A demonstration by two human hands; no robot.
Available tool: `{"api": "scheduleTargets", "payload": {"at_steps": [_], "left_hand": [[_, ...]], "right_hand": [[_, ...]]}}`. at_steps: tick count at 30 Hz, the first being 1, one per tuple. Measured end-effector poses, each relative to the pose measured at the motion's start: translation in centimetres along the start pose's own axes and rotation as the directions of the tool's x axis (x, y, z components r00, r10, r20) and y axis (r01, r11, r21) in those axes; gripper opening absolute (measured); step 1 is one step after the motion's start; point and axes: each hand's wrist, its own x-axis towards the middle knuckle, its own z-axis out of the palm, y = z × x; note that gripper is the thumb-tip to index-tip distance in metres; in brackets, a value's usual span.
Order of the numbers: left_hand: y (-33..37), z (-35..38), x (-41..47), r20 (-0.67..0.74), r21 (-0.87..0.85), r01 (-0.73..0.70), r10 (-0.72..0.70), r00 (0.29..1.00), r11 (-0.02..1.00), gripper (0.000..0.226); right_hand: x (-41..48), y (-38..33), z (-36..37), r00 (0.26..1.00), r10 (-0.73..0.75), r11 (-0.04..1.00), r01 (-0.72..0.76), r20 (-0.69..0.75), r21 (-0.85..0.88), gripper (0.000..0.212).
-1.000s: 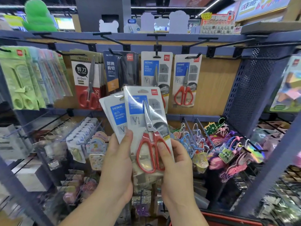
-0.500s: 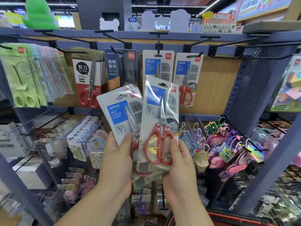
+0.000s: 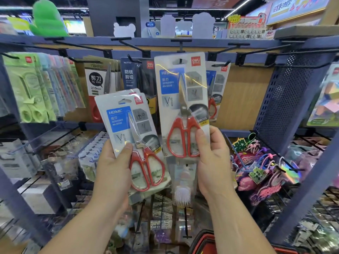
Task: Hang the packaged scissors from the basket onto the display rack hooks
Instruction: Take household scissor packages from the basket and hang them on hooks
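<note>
At the rack front, my left hand [image 3: 113,167] grips a scissors pack [image 3: 126,123] tilted left, thumb across its face. My right hand [image 3: 213,162] pinches a second pack [image 3: 183,96] upright, hang-hole at a hook [image 3: 180,49].

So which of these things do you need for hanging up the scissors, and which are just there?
Needed: scissors pack in the right hand; spare scissors packs in the left hand; hook; red basket.
Just there: green toy; keychains; green packs.
</note>
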Motion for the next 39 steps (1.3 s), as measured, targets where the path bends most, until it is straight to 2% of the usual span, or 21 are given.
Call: {"api": "scheduleTargets", "payload": {"at_steps": [7, 10, 16, 21, 24, 28, 31, 33, 36, 39], "left_hand": [[0.0, -1.0, 0.3, -0.024, 0.048, -0.033, 0.034, 0.999, 0.998, 0.029], [0.3, -1.3, 0.5, -0.033, 0.031, -0.038, 0.039, 0.999, 0.999, 0.030], [0.8, -1.3, 1.1, -0.010, 0.006, -0.017, 0.017, 1.000, 1.000, 0.030], [1.2, -1.5, 2.2, 0.049, -0.006, 0.003, -0.003, 0.999, 1.000, 0.030], [1.5, -1.8, 2.9, 0.101, -0.006, 0.013, -0.012, 0.995, 1.000, 0.030], [1.3, -2.9, 4.0, 0.156, 0.005, 0.038, -0.038, 0.987, 0.999, 0.029], [1.0, -3.4, 4.5, 0.232, 0.031, 0.064, -0.069, 0.970, 0.997, 0.031], [0.9, -3.5, 4.9, 0.287, 0.038, 0.089, -0.096, 0.953, 0.995, 0.033], [0.7, -3.3, 5.6, 0.321, 0.036, 0.106, -0.112, 0.940, 0.994, 0.031], [0.5, -2.8, 5.9, 0.333, 0.021, 0.101, -0.103, 0.937, 0.995, 0.029]], "right_hand": [[2.8, 1.1, 1.4, 0.994, -0.048, 0.996, 0.039, -0.101, -0.086, 0.010], [3.2, 2.3, 1.3, 0.986, -0.066, 0.984, 0.038, -0.156, -0.174, 0.011], [4.9, 4.3, 1.1, 0.969, 0.004, 0.953, -0.079, -0.247, -0.294, 0.019], [7.8, 5.0, 1.2, 0.962, 0.028, 0.894, -0.145, -0.270, -0.424, 0.042], [9.3, 5.3, 1.5, 0.951, 0.111, 0.861, -0.237, -0.289, -0.450, 0.039], [10.0, 5.7, 2.0, 0.929, 0.153, 0.817, -0.311, -0.337, -0.485, 0.022], [9.4, 6.1, 1.8, 0.898, 0.099, 0.782, -0.337, -0.429, -0.525, 0.038], [7.7, 5.5, 2.4, 0.886, -0.005, 0.809, -0.269, -0.464, -0.523, 0.041], [3.3, 3.8, 4.5, 0.927, -0.049, 0.901, -0.119, -0.371, -0.417, 0.028], [-0.8, 3.5, 6.3, 0.990, 0.025, 0.906, -0.081, -0.139, -0.415, 0.042]]}}
